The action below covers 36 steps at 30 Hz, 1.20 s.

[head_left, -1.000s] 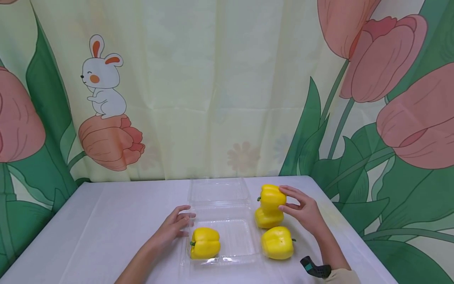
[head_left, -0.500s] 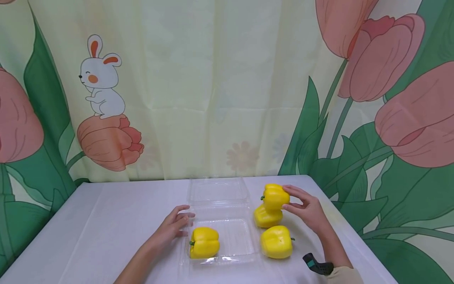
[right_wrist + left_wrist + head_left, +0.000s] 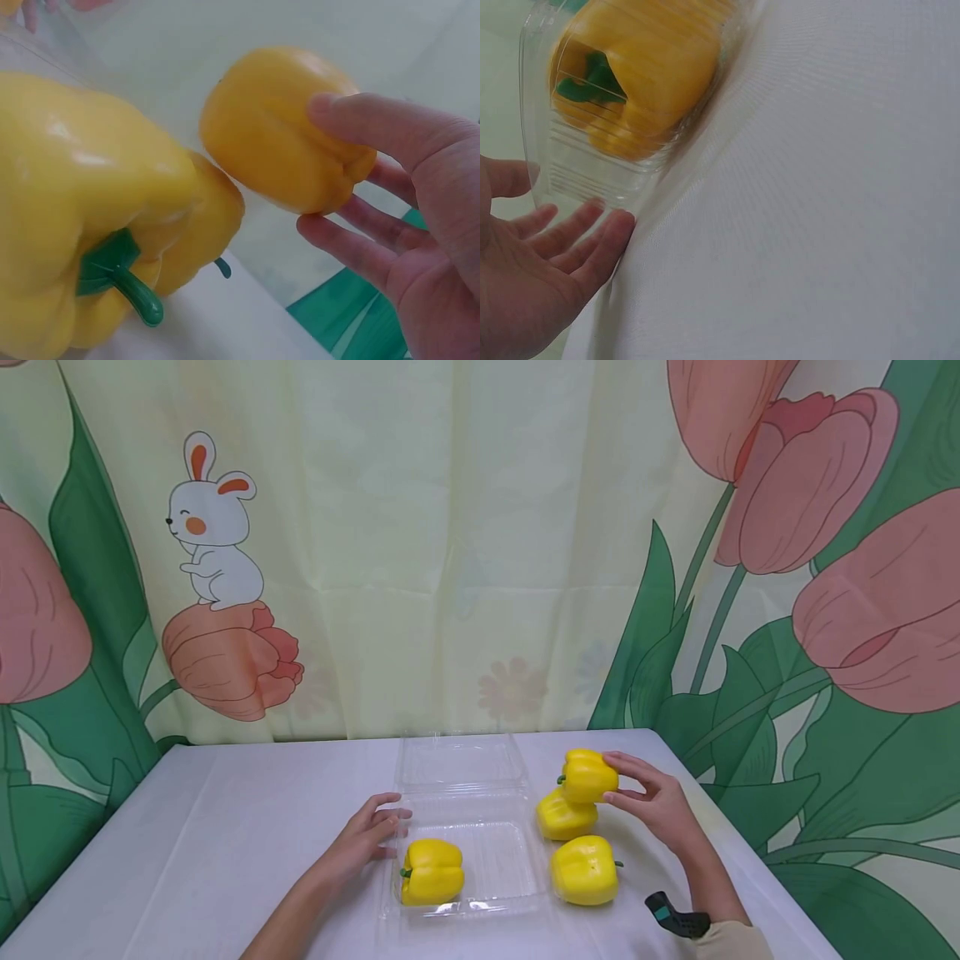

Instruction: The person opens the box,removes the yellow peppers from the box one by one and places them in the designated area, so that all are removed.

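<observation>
My right hand (image 3: 651,803) pinches a yellow bell pepper (image 3: 589,777) between thumb and fingers, its green stem facing left. The held pepper overlaps a second yellow pepper (image 3: 564,817) in the head view; from the right wrist a gap shows between the held pepper (image 3: 277,127) and the nearer ones. A third pepper (image 3: 585,870) lies in front, stem to the right. One more yellow pepper (image 3: 433,872) sits in the front left of a clear plastic clamshell box (image 3: 517,860). With loosely bent fingers, my left hand (image 3: 555,270) touches the box's left side.
The box's clear lid (image 3: 462,763) lies folded back toward the far table edge. A white cloth covers the table (image 3: 247,827), and a curtain (image 3: 390,568) printed with tulips and a rabbit hangs behind it. A dark band (image 3: 677,917) is on the right wrist.
My right hand has shifted slightly to the right with the held bell pepper. The left hand stays at the box, and the other peppers keep their places.
</observation>
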Tool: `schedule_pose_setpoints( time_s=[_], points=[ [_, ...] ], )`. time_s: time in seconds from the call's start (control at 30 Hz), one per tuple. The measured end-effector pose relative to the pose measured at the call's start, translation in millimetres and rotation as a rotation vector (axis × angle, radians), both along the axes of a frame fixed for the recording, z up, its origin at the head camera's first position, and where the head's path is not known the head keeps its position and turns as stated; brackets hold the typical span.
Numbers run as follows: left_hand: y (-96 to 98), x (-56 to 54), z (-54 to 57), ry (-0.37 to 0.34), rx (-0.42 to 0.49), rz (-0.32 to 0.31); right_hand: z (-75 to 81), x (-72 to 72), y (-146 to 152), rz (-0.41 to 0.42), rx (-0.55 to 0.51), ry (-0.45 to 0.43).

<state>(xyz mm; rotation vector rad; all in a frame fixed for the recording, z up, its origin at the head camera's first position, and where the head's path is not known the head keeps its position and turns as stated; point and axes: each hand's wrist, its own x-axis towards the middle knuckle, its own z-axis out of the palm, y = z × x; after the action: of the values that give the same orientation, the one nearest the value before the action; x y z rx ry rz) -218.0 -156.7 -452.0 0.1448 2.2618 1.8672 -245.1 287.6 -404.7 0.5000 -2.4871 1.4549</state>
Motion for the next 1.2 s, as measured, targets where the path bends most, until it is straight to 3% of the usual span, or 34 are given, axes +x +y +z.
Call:
schedule_pose_setpoints(
  time_s=[1.2],
  points=[
    [-0.5,0.1,-0.6,-0.003,0.002,0.001,-6.1,-1.7,32,-0.047,0.012,0.018]
  ],
)
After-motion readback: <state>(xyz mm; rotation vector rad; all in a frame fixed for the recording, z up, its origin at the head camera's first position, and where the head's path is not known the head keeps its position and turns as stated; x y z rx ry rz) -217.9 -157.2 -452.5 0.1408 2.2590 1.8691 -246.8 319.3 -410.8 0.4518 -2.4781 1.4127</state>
